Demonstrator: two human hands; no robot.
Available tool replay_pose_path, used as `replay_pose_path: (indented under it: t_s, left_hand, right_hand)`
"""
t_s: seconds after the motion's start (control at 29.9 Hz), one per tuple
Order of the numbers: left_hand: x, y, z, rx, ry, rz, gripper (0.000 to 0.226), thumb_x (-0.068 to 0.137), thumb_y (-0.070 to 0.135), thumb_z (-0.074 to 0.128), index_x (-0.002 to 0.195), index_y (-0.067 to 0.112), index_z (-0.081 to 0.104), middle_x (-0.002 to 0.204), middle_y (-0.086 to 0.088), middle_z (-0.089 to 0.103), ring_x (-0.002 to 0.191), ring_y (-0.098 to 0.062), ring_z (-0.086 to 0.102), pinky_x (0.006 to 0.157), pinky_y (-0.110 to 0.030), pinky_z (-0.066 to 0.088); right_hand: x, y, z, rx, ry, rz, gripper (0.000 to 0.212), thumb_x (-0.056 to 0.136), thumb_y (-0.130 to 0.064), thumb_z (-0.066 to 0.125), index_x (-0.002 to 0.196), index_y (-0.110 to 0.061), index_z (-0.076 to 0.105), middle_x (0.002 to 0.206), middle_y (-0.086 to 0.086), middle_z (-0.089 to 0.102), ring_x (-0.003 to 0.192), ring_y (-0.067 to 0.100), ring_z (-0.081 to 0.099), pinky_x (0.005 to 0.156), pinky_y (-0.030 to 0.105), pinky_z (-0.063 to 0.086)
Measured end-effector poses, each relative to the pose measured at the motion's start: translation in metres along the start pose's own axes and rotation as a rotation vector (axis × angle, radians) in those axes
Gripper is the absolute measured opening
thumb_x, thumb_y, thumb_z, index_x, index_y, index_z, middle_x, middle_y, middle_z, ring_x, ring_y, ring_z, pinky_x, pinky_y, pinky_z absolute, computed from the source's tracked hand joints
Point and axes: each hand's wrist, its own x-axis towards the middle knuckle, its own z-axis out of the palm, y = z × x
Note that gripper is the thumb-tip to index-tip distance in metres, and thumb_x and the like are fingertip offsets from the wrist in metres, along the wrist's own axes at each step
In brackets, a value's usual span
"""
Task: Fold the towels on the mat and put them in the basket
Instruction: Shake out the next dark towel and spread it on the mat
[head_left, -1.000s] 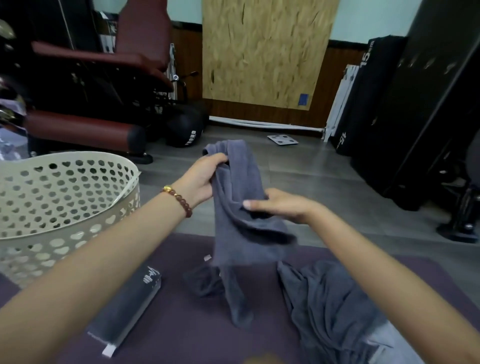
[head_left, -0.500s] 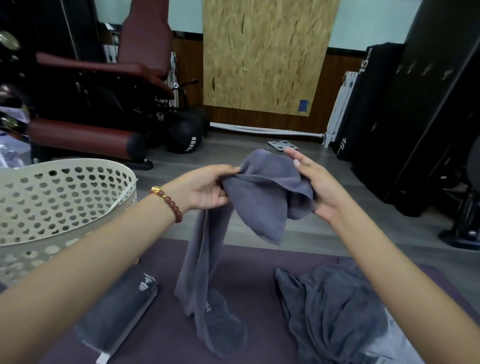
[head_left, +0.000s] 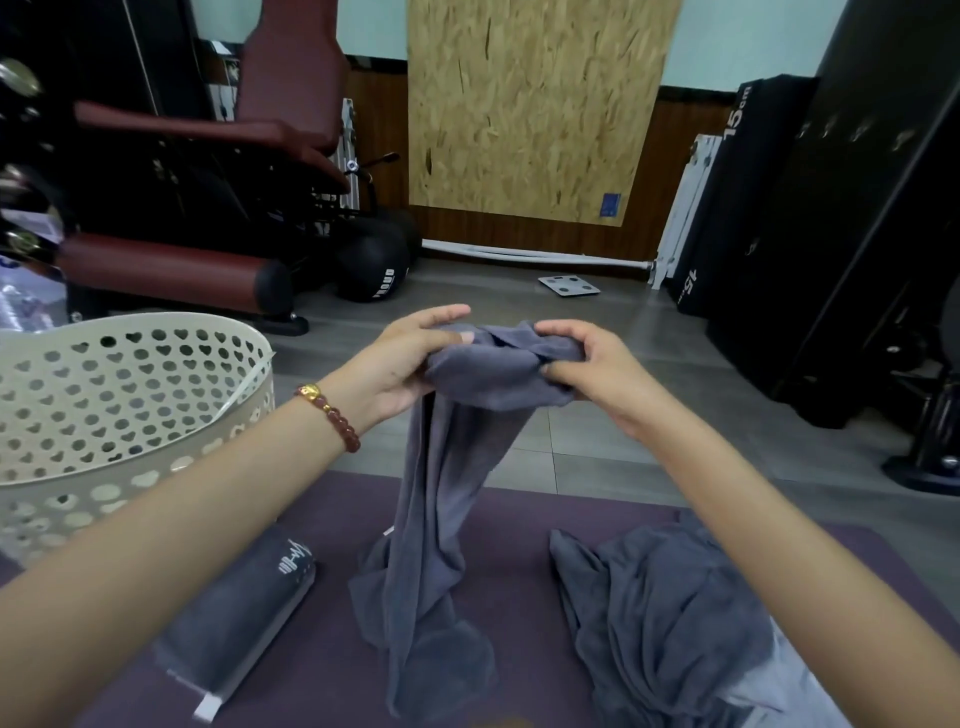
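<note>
Towel (head_left: 441, 493) hangs bunched from left hand (head_left: 410, 358) and right hand (head_left: 587, 364), both pinching its top edge side by side, long axis dropping toward six o'clock onto the mat (head_left: 509, 545), with the basket (head_left: 156, 317) at nine o'clock, nearer the left hand.

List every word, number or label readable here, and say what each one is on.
"15cm": on the black pad standing at the right; "15" again near its foot.
"PROUD": on the black ball.
Too small to read: the blue sticker on the chipboard panel.
No readable letters: the white mark on the folded towel, a logo.
</note>
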Motion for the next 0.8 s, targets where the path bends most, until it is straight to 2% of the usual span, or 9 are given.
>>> replay_pose_path:
  t_s: [0.07, 0.17, 0.27, 0.37, 0.44, 0.5, 0.6, 0.7, 0.8]
  left_hand:
    - [-0.002, 0.002, 0.001, -0.039, 0.019, -0.006, 0.028, 0.091, 0.0, 0.051, 0.116, 0.01, 0.06, 0.088, -0.004, 0.063, 0.069, -0.007, 0.062, 0.056, -0.015, 0.052]
    - [-0.005, 0.005, -0.006, -0.202, -0.046, -0.08, 0.028, 0.085, -0.003, 0.043, 0.109, -0.001, 0.058, 0.099, -0.012, 0.058, 0.087, -0.014, 0.057, 0.073, -0.019, 0.053]
    - [-0.007, 0.002, -0.013, -0.092, -0.192, -0.079, 0.05, 0.065, -0.014, 0.036, 0.112, -0.009, 0.053, 0.11, -0.019, 0.057, 0.103, -0.022, 0.056, 0.083, -0.023, 0.053]
    - [-0.009, -0.009, -0.018, 0.53, -0.15, 0.087, 0.034, 0.073, -0.013, 0.059, 0.103, 0.003, 0.064, 0.102, -0.013, 0.066, 0.097, -0.016, 0.062, 0.086, -0.026, 0.051]
    - [-0.011, -0.013, -0.017, 0.713, -0.041, 0.15, 0.019, 0.078, 0.006, 0.073, 0.093, 0.016, 0.065, 0.09, 0.002, 0.069, 0.084, -0.007, 0.063, 0.075, -0.019, 0.049]
    - [-0.007, -0.013, -0.014, 0.708, 0.14, 0.203, 0.011, 0.086, 0.022, 0.067, 0.095, 0.016, 0.064, 0.09, 0.001, 0.068, 0.083, -0.008, 0.062, 0.067, -0.018, 0.048]
    - [0.002, -0.011, -0.009, 0.787, 0.285, 0.34, 0.026, 0.09, 0.023, 0.06, 0.105, 0.002, 0.062, 0.107, -0.008, 0.056, 0.092, -0.013, 0.055, 0.068, -0.013, 0.043]
    - [-0.003, -0.006, -0.001, 0.684, 0.106, 0.356, 0.022, 0.092, 0.017, 0.055, 0.111, 0.008, 0.06, 0.115, -0.001, 0.05, 0.103, -0.008, 0.051, 0.08, -0.004, 0.038]
    - [-0.012, -0.002, 0.005, 0.266, -0.08, 0.231, 0.024, 0.093, 0.005, 0.046, 0.11, 0.016, 0.058, 0.106, -0.001, 0.064, 0.105, -0.012, 0.058, 0.089, -0.017, 0.046]
  right_hand:
    - [0.001, 0.0, -0.001, 0.081, 0.118, 0.081, 0.021, 0.095, -0.008, 0.049, 0.114, -0.008, 0.058, 0.085, 0.009, 0.067, 0.057, 0.013, 0.063, 0.041, 0.019, 0.047]
    - [0.002, 0.0, -0.009, 0.344, 0.158, 0.228, 0.027, 0.103, -0.019, 0.033, 0.102, -0.002, 0.054, 0.055, 0.006, 0.065, 0.042, 0.013, 0.061, 0.039, 0.02, 0.048]
    - [0.0, 0.002, -0.013, 0.714, 0.093, 0.186, 0.028, 0.104, -0.017, 0.026, 0.123, -0.011, 0.046, 0.07, 0.006, 0.072, 0.063, 0.017, 0.071, 0.052, 0.022, 0.055]
    - [-0.001, 0.002, -0.015, 0.863, 0.045, 0.078, 0.036, 0.104, -0.016, 0.027, 0.139, -0.025, 0.032, 0.095, 0.006, 0.074, 0.088, 0.02, 0.071, 0.069, 0.028, 0.057]
    - [0.0, 0.0, -0.015, 0.785, 0.014, 0.026, 0.042, 0.103, -0.015, 0.031, 0.143, -0.028, 0.028, 0.112, 0.006, 0.068, 0.101, 0.02, 0.067, 0.082, 0.031, 0.055]
    - [-0.002, -0.002, -0.012, 0.516, -0.018, 0.018, 0.052, 0.1, -0.015, 0.043, 0.145, -0.03, 0.023, 0.121, 0.008, 0.062, 0.101, 0.021, 0.066, 0.086, 0.032, 0.053]
    - [-0.006, -0.004, -0.005, 0.01, -0.04, -0.01, 0.064, 0.093, -0.015, 0.058, 0.145, -0.028, 0.022, 0.102, 0.008, 0.066, 0.082, 0.015, 0.065, 0.073, 0.023, 0.052]
    - [-0.006, -0.003, -0.002, -0.147, -0.059, -0.106, 0.05, 0.087, -0.024, 0.065, 0.133, -0.025, 0.043, 0.098, -0.002, 0.062, 0.092, 0.012, 0.059, 0.076, 0.021, 0.049]
    - [-0.007, 0.0, 0.001, -0.196, -0.144, -0.103, 0.043, 0.094, -0.041, 0.051, 0.134, -0.031, 0.043, 0.13, -0.006, 0.049, 0.12, 0.009, 0.046, 0.098, 0.026, 0.04]
